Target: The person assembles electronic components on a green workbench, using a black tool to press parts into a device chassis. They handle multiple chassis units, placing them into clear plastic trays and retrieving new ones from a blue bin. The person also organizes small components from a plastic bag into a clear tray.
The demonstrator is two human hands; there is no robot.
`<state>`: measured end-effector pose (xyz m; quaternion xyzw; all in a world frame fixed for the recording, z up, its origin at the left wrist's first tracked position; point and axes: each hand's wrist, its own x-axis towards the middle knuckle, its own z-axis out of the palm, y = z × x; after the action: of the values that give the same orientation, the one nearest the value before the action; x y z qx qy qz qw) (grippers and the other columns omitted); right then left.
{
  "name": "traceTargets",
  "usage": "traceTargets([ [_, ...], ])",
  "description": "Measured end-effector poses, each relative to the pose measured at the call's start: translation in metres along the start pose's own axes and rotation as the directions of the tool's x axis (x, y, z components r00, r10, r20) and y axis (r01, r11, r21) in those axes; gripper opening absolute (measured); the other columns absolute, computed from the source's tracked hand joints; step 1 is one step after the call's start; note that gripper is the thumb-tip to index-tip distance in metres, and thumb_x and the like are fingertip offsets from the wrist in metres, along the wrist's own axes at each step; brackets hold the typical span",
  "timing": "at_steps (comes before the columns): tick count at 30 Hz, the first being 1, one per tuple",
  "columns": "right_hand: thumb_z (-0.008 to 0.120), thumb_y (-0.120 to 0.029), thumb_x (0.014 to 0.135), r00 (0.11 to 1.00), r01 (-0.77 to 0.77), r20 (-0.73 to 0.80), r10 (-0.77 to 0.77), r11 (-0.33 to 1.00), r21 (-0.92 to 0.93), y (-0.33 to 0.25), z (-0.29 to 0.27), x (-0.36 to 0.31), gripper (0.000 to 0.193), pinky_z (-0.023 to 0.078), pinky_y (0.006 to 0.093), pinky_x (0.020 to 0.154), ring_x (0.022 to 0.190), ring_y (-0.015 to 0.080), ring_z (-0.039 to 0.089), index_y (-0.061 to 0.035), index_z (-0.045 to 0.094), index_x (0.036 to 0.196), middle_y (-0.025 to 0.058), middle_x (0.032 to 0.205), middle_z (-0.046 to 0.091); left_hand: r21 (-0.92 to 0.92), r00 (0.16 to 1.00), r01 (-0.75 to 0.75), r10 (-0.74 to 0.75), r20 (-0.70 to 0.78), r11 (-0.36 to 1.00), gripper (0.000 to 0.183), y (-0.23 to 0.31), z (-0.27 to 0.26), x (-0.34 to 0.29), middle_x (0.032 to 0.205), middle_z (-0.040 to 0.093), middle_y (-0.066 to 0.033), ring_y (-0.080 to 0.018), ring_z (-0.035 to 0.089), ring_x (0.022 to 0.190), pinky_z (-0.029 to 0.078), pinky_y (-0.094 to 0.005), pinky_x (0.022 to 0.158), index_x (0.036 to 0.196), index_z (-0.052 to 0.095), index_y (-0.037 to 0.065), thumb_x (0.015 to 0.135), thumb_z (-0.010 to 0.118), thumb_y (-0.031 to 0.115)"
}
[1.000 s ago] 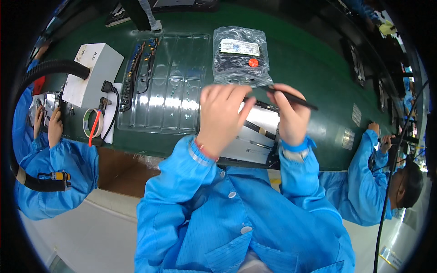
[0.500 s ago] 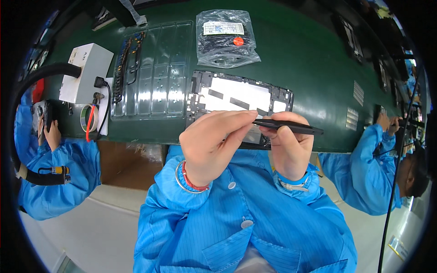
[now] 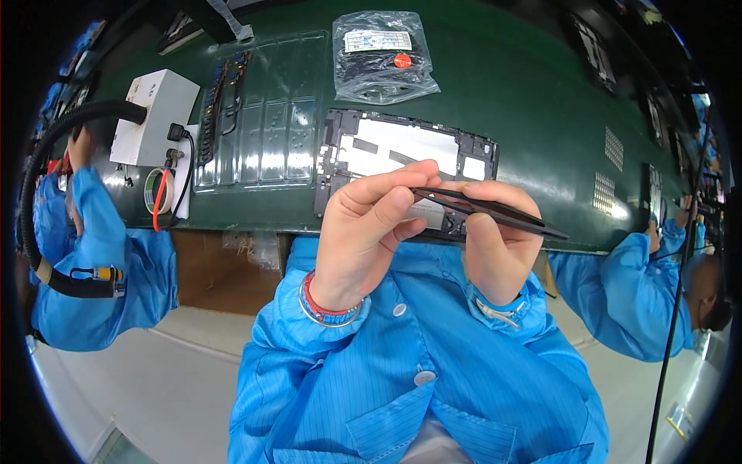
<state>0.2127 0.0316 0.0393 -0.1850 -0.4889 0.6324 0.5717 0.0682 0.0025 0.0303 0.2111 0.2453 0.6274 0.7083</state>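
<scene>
In my right hand is a pair of black tweezers, gripped between the thumb and fingers. The handle end points right and the tips point left. My left hand is raised beside them, thumb and fingertips drawn together close to the tips. Anything it pinches is too small to make out. Under and beyond both hands lies a flat device frame with a silvery panel and black edges. The hands cover part of its near side.
Beyond the frame is a clear plastic bag with dark contents. A clear compartment tray holds dark strip-like parts. Farther left are a white box, a tape roll and a black hose. Co-workers in blue sit at both sides.
The tweezers' tips have shifted left and up, and their arms show farther apart. My left hand has turned, its thumb now more visible. The left co-worker's arm has reached farther away.
</scene>
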Motion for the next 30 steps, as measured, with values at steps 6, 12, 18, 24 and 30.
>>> traceTargets([
  [6, 0.053, 0.006, 0.079, 1.0, -0.024, 0.002, 0.024, 0.999, -0.04, -0.005, 0.003, -0.01, 0.021, 0.045, 0.0299, 0.085, 0.097, 0.0224, 0.057, 0.0073, 0.053, 0.101, 0.0198, 0.102, 0.058, -0.023, 1.0, 0.004, -0.003, 0.027, 1.0, 0.019, 0.0, 0.002, -0.01, 0.11, 0.057, -0.0063, -0.0169, 0.056, 0.1, 0.052, -0.0223, 0.068, 0.102, 0.059, 0.008, 0.085, 0.055, 0.016],
  [12, 0.053, 0.0, 0.083, 0.979, -0.198, -0.001, 0.202, 0.965, 0.173, 0.004, 0.029, -0.012, 0.02, 0.047, 0.0316, 0.083, 0.093, 0.0225, 0.058, 0.0068, 0.053, 0.101, 0.0171, 0.099, 0.059, -0.067, 0.995, -0.1, 0.099, -0.012, 0.993, 0.031, 0.017, -0.006, -0.032, 0.121, 0.049, -0.0082, -0.0178, 0.052, 0.104, 0.05, -0.0284, 0.075, 0.116, 0.048, 0.007, 0.09, 0.047, 0.023],
  [18, 0.054, -0.014, 0.085, 0.652, -0.757, 0.307, 0.693, 0.573, 0.314, 0.083, 0.125, 0.003, 0.025, 0.047, 0.0277, 0.08, 0.094, 0.0176, 0.057, 0.0022, 0.053, 0.104, 0.0122, 0.1, 0.058, -0.162, 0.799, -0.53, 0.426, -0.426, 0.832, 0.036, 0.069, -0.117, -0.078, 0.11, 0.052, -0.0085, -0.019, 0.052, 0.098, 0.045, -0.0318, 0.083, 0.119, 0.044, 0.003, 0.089, 0.036, 0.022],
  [24, 0.053, -0.014, 0.086, 0.246, -0.96, 0.489, 0.837, 0.139, 0.245, 0.215, 0.252, -0.001, 0.019, 0.047, 0.026, 0.079, 0.092, 0.0151, 0.055, -0.0027, 0.054, 0.1, 0.0076, 0.096, 0.056, 0.034, 0.404, -0.779, 0.543, -0.736, 0.626, 0.037, 0.127, -0.223, -0.154, 0.114, 0.05, -0.0093, -0.021, 0.048, 0.104, 0.038, -0.0348, 0.093, 0.118, 0.043, 0.001, 0.089, 0.03, 0.019],
  [30, 0.056, -0.012, 0.082, 0.175, -0.984, 0.411, 0.895, 0.15, 0.092, 0.248, 0.325, -0.016, 0.018, 0.048, 0.0251, 0.077, 0.088, 0.014, 0.054, -0.0017, 0.057, 0.097, 0.0065, 0.093, 0.056, 0.13, 0.332, -0.815, 0.638, -0.695, 0.565, 0.037, 0.144, -0.265, -0.199, 0.116, 0.05, -0.0097, -0.0211, 0.047, 0.107, 0.037, -0.0347, 0.095, 0.117, 0.044, 0.001, 0.09, 0.03, 0.022],
])
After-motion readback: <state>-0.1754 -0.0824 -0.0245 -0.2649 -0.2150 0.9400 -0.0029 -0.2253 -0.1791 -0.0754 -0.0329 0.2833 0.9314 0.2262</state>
